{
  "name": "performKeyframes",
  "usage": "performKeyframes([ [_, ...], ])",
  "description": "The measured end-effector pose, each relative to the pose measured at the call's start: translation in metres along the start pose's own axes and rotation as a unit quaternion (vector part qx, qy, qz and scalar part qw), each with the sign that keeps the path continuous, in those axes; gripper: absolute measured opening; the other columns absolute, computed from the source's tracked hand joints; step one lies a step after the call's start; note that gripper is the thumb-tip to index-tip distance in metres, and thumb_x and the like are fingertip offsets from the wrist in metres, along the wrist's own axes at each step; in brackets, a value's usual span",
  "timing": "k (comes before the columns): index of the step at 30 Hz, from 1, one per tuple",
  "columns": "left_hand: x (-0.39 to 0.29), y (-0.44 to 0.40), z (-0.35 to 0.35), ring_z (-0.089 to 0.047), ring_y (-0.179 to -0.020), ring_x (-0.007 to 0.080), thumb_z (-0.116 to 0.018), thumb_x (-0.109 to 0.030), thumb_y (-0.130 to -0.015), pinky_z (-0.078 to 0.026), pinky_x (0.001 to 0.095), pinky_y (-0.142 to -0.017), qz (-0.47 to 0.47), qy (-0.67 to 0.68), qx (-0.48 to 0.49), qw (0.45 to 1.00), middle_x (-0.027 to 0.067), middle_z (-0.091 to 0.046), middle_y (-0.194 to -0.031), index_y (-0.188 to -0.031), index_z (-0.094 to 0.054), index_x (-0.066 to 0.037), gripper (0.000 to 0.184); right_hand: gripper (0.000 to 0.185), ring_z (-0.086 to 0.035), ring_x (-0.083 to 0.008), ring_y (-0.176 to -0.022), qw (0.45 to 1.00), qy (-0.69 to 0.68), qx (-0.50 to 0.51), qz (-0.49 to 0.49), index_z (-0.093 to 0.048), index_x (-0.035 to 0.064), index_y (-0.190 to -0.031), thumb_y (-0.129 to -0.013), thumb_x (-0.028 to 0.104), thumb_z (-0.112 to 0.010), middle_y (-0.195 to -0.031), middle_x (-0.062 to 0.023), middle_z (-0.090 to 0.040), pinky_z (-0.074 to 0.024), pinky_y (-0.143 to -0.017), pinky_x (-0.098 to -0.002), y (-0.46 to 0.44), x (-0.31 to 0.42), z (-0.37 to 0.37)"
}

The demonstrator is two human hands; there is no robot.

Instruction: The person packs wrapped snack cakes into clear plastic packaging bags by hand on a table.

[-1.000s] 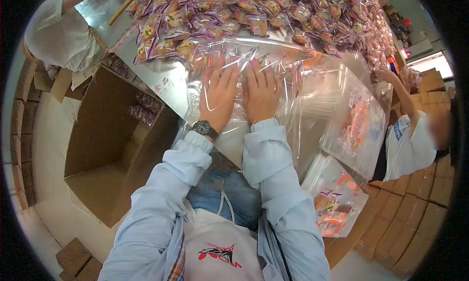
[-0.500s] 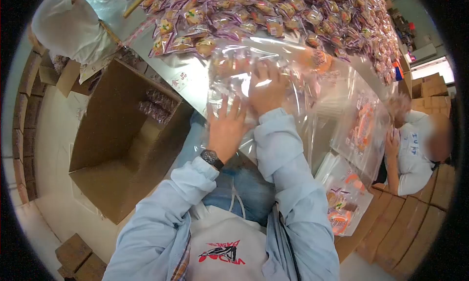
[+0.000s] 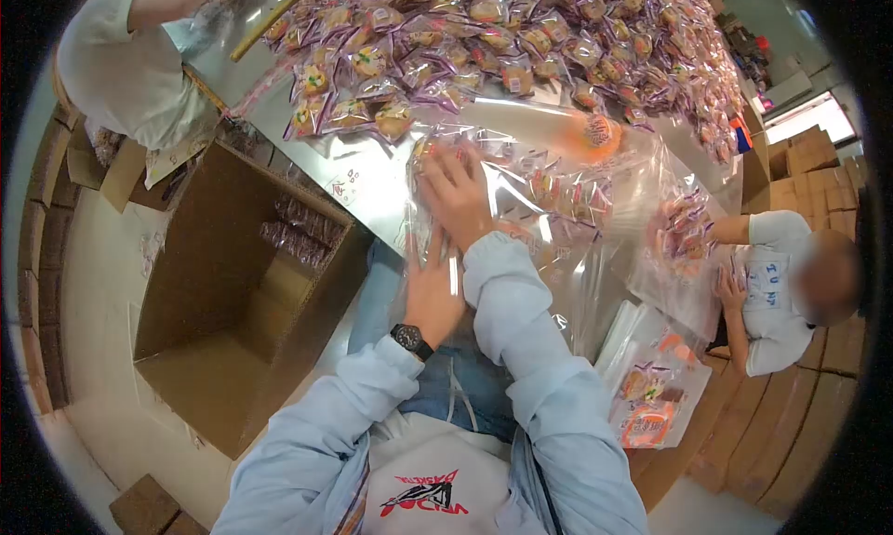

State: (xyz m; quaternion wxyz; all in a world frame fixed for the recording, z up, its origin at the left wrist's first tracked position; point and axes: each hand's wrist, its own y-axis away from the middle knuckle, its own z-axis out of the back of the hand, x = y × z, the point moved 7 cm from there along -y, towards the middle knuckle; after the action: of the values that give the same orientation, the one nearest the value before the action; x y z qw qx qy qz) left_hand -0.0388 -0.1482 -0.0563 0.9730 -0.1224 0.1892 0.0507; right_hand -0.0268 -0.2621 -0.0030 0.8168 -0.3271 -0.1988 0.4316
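two bare hands on a clear bag at the table's edge

the big clear bag (image 3: 535, 186) lies at the near edge of the metal table (image 3: 326, 170), right in front of the person, with small wrapped packets (image 3: 588, 200) showing through its film. the right hand (image 3: 456, 195) rests on it, open, palm down, fingers a little spread. the left hand (image 3: 433, 298) sits just below, nearer the body, its fingers partly hidden by glare and film; i can't tell whether they grip anything. a dark watch (image 3: 407, 338) circles that wrist.

beyond the bag spreads a heap of purple-edged packets (image 3: 493, 42). left of the person, an open cardboard box (image 3: 205, 265) has some packets inside. to the right lie printed bags (image 3: 656, 386), and one co-worker (image 3: 777, 274) is there; another (image 3: 130, 79) is at far left.
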Motion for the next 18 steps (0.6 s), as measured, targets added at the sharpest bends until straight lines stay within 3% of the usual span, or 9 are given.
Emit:
performKeyframes([
  [2, 0.0, 0.0, 0.004, -0.031, -0.152, 0.0411, -0.056, -0.02, -0.094, -0.018, 0.069, -0.122, -0.017, -0.014, 0.002, 1.0, 0.0208, -0.051, -0.15, -0.136, -0.061, -0.001, 0.046, 0.036, -0.058, -0.0329, -0.127, 0.999, 0.022, 0.025, -0.007, -0.071, 0.0214, -0.124, -0.088, 0.026, -0.072, -0.139, -0.0005, -0.065, -0.0384, -0.108, -0.0557, 0.006, -0.006, -0.016],
  [7, -0.015, 0.011, 0.029, -0.032, -0.151, 0.0415, -0.063, -0.027, -0.092, -0.021, 0.0682, -0.121, -0.022, -0.031, 0.145, 0.989, 0.0218, -0.047, -0.154, -0.138, -0.058, 0.0, 0.053, 0.046, -0.06, -0.0283, -0.124, 0.998, 0.009, 0.065, 0.024, -0.068, 0.0225, -0.134, -0.088, 0.03, -0.071, -0.138, -0.0023, -0.065, -0.042, -0.104, -0.0498, 0.002, 0.007, 0.05],
  [8, -0.016, 0.019, 0.037, -0.028, -0.152, 0.0459, -0.071, -0.028, -0.089, -0.019, 0.0699, -0.121, -0.038, 0.039, 0.074, 0.996, 0.0246, -0.045, -0.155, -0.14, -0.056, 0.003, 0.061, 0.047, -0.06, -0.0279, -0.123, 0.997, 0.024, 0.07, 0.032, -0.068, 0.0222, -0.134, -0.088, 0.03, -0.071, -0.136, -0.0032, -0.066, -0.0426, -0.103, -0.0494, 0.013, 0.011, 0.062],
  [12, -0.009, 0.024, 0.042, -0.031, -0.15, 0.0485, -0.073, -0.024, -0.087, -0.019, 0.0687, -0.121, 0.002, 0.09, 0.089, 0.992, 0.028, -0.038, -0.158, -0.145, -0.05, 0.003, 0.068, 0.044, -0.061, -0.0271, -0.121, 0.998, 0.01, 0.066, 0.015, -0.07, 0.0174, -0.13, -0.086, 0.024, -0.071, -0.129, -0.0068, -0.068, -0.045, -0.101, -0.0495, 0.066, 0.014, 0.096],
  [15, -0.008, 0.013, 0.046, -0.033, -0.148, 0.0489, -0.076, -0.02, -0.082, -0.021, 0.0675, -0.122, 0.011, 0.095, 0.091, 0.991, 0.0303, -0.037, -0.158, -0.147, -0.047, 0.004, 0.075, 0.04, -0.062, -0.0277, -0.117, 0.992, -0.05, 0.097, -0.057, -0.071, 0.0116, -0.124, -0.085, 0.019, -0.07, -0.122, -0.0077, -0.069, -0.0461, -0.098, -0.0488, 0.075, 0.004, 0.109],
  [16, -0.011, 0.007, 0.049, -0.034, -0.147, 0.0497, -0.078, -0.016, -0.077, -0.022, 0.0646, -0.122, 0.004, 0.088, 0.09, 0.992, 0.0315, -0.038, -0.157, -0.148, -0.045, 0.004, 0.081, 0.041, -0.061, -0.0297, -0.116, 0.981, -0.145, 0.123, -0.049, -0.068, 0.0075, -0.125, -0.084, 0.016, -0.07, -0.125, -0.0096, -0.068, -0.0462, -0.099, -0.0473, 0.076, 0.0, 0.1],
  [18, -0.017, -0.001, 0.053, -0.037, -0.145, 0.0475, -0.076, -0.014, -0.078, -0.027, 0.062, -0.121, -0.001, 0.076, 0.068, 0.995, 0.0288, -0.041, -0.154, -0.146, -0.047, 0.005, 0.077, 0.046, -0.061, -0.031, -0.117, 0.973, -0.138, 0.177, -0.051, -0.065, 0.0064, -0.128, -0.084, 0.015, -0.07, -0.129, -0.0112, -0.066, -0.0463, -0.1, -0.0463, 0.064, -0.002, 0.093],
])
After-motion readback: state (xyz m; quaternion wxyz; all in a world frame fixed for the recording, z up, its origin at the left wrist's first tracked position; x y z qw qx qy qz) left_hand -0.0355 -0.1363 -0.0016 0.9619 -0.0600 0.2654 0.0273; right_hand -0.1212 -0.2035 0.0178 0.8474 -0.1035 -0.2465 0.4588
